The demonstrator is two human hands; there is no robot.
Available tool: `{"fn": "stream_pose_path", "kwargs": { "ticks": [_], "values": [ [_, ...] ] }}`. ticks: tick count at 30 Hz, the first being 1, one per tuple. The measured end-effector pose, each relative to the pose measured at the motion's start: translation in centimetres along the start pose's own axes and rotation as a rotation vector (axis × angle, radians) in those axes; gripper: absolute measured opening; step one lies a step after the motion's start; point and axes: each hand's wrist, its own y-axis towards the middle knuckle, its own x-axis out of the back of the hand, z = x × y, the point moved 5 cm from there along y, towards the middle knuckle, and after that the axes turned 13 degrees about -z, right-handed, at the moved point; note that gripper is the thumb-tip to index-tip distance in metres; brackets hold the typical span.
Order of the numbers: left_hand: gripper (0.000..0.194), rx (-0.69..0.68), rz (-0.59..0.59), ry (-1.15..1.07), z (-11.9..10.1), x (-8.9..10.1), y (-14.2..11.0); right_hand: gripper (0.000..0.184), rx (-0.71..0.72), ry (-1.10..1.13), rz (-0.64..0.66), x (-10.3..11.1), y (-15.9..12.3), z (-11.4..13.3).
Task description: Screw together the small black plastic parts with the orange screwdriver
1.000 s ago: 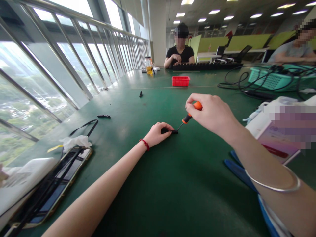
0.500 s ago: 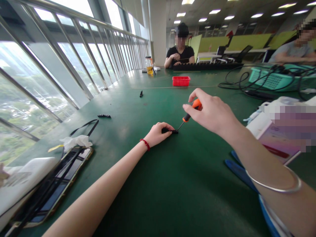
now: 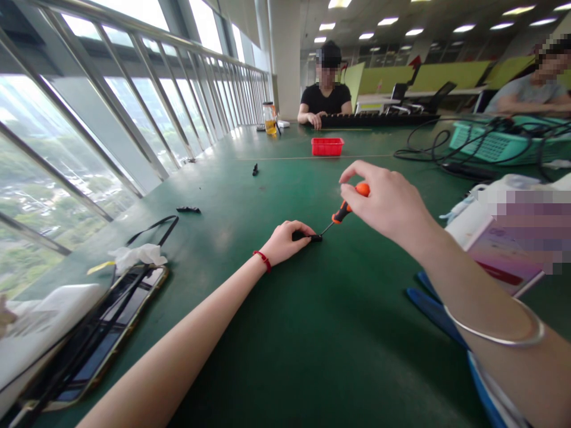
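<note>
My left hand [image 3: 289, 242] is closed on a small black part [image 3: 316, 238], pressing it on the green tabletop; most of the part is hidden under my fingers. A screwdriver [image 3: 342, 212] with an orange and black handle leans up to the right, its tip at the part's right end. Around the upper handle is my right hand [image 3: 386, 199], with the thumb against it and the index finger lifted and curved away from the handle.
A red bin [image 3: 327, 147] stands ahead. Two black pieces, one nearer [image 3: 188, 210] and one farther [image 3: 255, 170], lie to the left. A phone [image 3: 111, 333] rests at lower left. Cables and a teal basket [image 3: 491, 142] are at right. A person [image 3: 326, 98] sits across the table.
My right hand has shifted slightly right along the handle, and more of its orange end shows. My left hand stays put. The person opposite has lowered a hand to the table.
</note>
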Motion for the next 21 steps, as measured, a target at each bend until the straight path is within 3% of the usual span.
{"fn": "stream_pose_path", "kwargs": {
  "ticks": [7,10,16,19,21],
  "values": [
    [0.018,-0.003,0.01,0.005,0.01,-0.01,0.03,0.04,-0.029,-0.018,0.057,-0.18,0.02,-0.16],
    [0.018,-0.003,0.009,0.003,0.11,-0.03,0.03,0.026,-0.018,0.001,0.054,-0.1,0.13,-0.16],
    [0.018,-0.018,0.01,-0.007,0.16,-0.06,0.02,0.039,-0.016,0.023,0.082,-0.14,0.1,-0.36],
    [0.018,-0.013,0.007,0.0,0.16,-0.02,0.02,0.026,-0.01,0.027,0.061,-0.15,0.15,-0.38],
    [0.018,-0.004,0.005,0.005,0.18,0.0,0.02,0.03,-0.005,0.04,0.042,-0.12,0.19,-0.31]
  ]
}}
